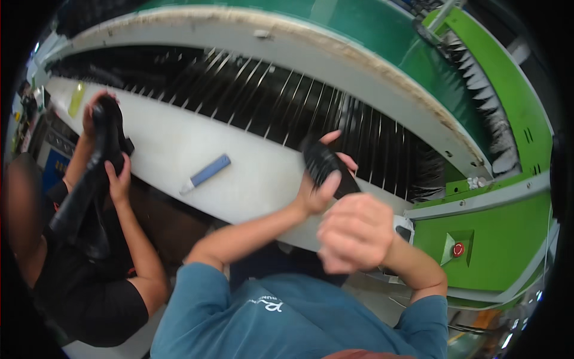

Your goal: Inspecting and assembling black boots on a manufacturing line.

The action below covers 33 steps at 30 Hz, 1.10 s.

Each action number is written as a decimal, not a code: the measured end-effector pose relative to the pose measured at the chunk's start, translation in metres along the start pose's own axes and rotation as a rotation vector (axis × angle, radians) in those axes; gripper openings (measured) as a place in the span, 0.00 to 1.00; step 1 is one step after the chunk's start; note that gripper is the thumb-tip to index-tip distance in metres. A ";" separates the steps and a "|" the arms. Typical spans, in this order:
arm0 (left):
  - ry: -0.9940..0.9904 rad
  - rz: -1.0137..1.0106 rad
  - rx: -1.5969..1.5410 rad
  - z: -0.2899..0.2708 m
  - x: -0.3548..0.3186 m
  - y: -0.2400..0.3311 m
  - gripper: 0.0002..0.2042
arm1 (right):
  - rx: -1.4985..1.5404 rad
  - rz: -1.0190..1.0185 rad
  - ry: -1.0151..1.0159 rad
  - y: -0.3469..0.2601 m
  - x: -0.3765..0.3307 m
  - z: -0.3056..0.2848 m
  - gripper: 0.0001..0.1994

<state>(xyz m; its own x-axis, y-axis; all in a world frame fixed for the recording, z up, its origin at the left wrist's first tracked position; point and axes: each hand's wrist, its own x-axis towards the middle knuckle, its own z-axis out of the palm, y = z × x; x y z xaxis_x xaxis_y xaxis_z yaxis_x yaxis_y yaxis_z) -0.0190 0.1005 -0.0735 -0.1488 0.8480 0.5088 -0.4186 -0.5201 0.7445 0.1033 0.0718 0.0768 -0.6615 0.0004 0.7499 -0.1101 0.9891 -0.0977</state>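
Note:
A black shoe (323, 163) with a ridged surface rests in my left hand (313, 194), whose fingers and thumb wrap round it above the edge of the white worktop. Just to the right and nearer, my right hand (357, 232) is closed in a fist close to the shoe's lower end. Its back faces up and is slightly blurred; anything inside the fingers is hidden, and so is part of the shoe behind it. On the white worktop (251, 157) to the left lies a blue tube-shaped tool with a pale tip (209, 172).
At the left a co-worker in black holds a tall black boot (98, 161) in both hands. Beyond the worktop run metal rods (257, 90) under a curved white rim with a green belt (359, 24). A green machine frame with a red button (458, 249) stands right. A yellow bottle (76, 99) lies far left.

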 end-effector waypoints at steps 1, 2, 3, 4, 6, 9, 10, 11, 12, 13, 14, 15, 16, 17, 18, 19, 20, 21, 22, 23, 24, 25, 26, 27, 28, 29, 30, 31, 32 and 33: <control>-0.032 -0.141 0.059 -0.010 0.007 -0.011 0.26 | 0.013 -0.026 -0.016 0.027 -0.022 0.001 0.07; -0.087 -0.291 0.091 -0.018 0.012 -0.027 0.27 | -0.030 0.015 -0.013 0.055 -0.041 0.008 0.10; -0.109 -0.339 0.183 -0.019 0.025 -0.042 0.28 | -0.096 0.157 0.017 0.088 -0.063 0.019 0.07; -0.230 -0.454 0.221 -0.031 0.034 -0.049 0.28 | 0.048 0.548 0.078 0.110 -0.074 0.029 0.02; -0.185 -0.764 0.148 -0.033 0.041 -0.057 0.28 | -0.137 0.866 0.087 0.191 -0.113 0.037 0.09; -0.075 -0.527 0.370 -0.036 0.039 -0.078 0.25 | -0.432 0.818 -0.130 0.320 -0.158 0.032 0.24; -0.064 -0.457 0.396 -0.036 0.039 -0.081 0.25 | -0.469 0.907 -0.204 0.370 -0.178 0.029 0.29; -0.042 -0.457 0.401 -0.036 0.040 -0.080 0.23 | -0.500 0.986 -0.281 0.414 -0.193 0.029 0.34; -0.030 -0.457 0.416 -0.037 0.042 -0.081 0.22 | -0.736 0.793 -0.375 0.447 -0.191 0.032 0.38; -0.031 -0.461 0.426 -0.035 0.042 -0.081 0.22 | -0.969 0.591 -0.456 0.475 -0.192 0.032 0.42; -0.057 -0.447 0.352 -0.031 0.040 -0.082 0.21 | -0.950 0.612 -0.418 0.509 -0.209 0.022 0.47; -0.070 -0.456 0.313 -0.030 0.040 -0.081 0.20 | -0.996 0.708 -0.460 0.536 -0.219 0.019 0.50; -0.051 -0.474 0.309 -0.033 0.044 -0.077 0.19 | -1.042 0.776 -0.563 0.556 -0.206 0.034 0.52; -0.048 -0.490 0.297 -0.034 0.045 -0.075 0.19 | -1.103 0.851 -0.666 0.571 -0.194 0.041 0.54; -0.027 -0.430 0.322 -0.033 0.042 -0.081 0.18 | -1.053 0.725 -0.592 0.583 -0.194 0.042 0.56; -0.010 -0.370 0.344 -0.029 0.040 -0.087 0.18 | -1.056 0.860 -0.676 0.596 -0.191 0.043 0.56; 0.007 -0.310 0.366 -0.029 0.042 -0.089 0.17 | -1.084 0.884 -0.716 0.604 -0.189 0.047 0.56; -0.001 -0.325 0.370 -0.030 0.042 -0.090 0.17 | -1.115 0.909 -0.757 0.611 -0.188 0.051 0.56; -0.010 -0.340 0.373 -0.031 0.041 -0.091 0.16 | -1.129 0.943 -0.813 0.617 -0.187 0.055 0.52; -0.010 -0.353 0.380 -0.032 0.043 -0.090 0.16 | -1.138 0.966 -0.869 0.618 -0.177 0.067 0.48; -0.006 -0.349 0.377 -0.031 0.043 -0.090 0.15 | -1.159 1.004 -0.930 0.621 -0.180 0.067 0.44; -0.004 -0.346 0.373 -0.031 0.044 -0.090 0.15 | -1.139 1.012 -0.881 0.625 -0.181 0.065 0.41; -0.015 -0.346 0.357 -0.029 0.042 -0.088 0.15 | -1.131 1.032 -0.838 0.633 -0.191 0.054 0.38; -0.024 -0.345 0.340 -0.028 0.040 -0.086 0.15 | -1.124 1.053 -0.790 0.636 -0.199 0.045 0.36; -0.040 -0.344 0.321 -0.027 0.039 -0.084 0.15 | -1.155 0.882 -0.655 0.634 -0.213 0.032 0.27; -0.033 -0.344 0.320 -0.027 0.039 -0.086 0.15 | -1.122 0.833 -0.690 0.627 -0.206 0.032 0.27; -0.019 -0.346 0.339 -0.027 0.040 -0.088 0.15 | -1.085 0.783 -0.718 0.615 -0.180 0.039 0.27; -0.017 -0.337 0.333 -0.026 0.039 -0.089 0.14 | -1.063 0.749 -0.744 0.595 -0.162 0.040 0.26; 0.011 -0.317 0.343 -0.027 0.041 -0.092 0.14 | -0.995 0.721 -0.684 0.567 -0.137 0.055 0.26; 0.033 -0.301 0.344 -0.029 0.042 -0.096 0.13 | -0.932 0.701 -0.631 0.529 -0.120 0.066 0.26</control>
<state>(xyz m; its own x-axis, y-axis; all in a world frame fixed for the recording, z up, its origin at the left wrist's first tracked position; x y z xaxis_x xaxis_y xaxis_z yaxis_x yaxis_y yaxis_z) -0.0114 0.1893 -0.1357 -0.0966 0.9665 0.2379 -0.1268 -0.2490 0.9602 0.0756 0.5850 -0.1084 -0.6258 0.7318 0.2698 0.7735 0.5378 0.3354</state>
